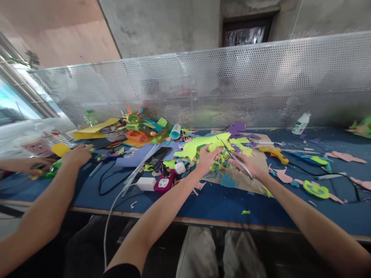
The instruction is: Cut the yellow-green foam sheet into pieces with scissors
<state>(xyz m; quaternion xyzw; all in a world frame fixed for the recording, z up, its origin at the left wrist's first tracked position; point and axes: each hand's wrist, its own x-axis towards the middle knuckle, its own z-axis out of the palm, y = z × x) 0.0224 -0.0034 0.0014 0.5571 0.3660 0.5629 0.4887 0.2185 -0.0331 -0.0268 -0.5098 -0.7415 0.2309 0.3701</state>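
Currently pinching the lime-green sheet (197,144) in the closed left hand (207,156), mid-worktop (220,200) among coloured scraps (228,180). Gripping scissors (236,158) with the right hand (246,166), blades at the sheet's near edge. Well apart, far left, co-worker's hand (77,154) resting palm down.

Both arms stretched forward, left hand (207,157) fingers pinched together, right hand (245,165) fingers curled shut
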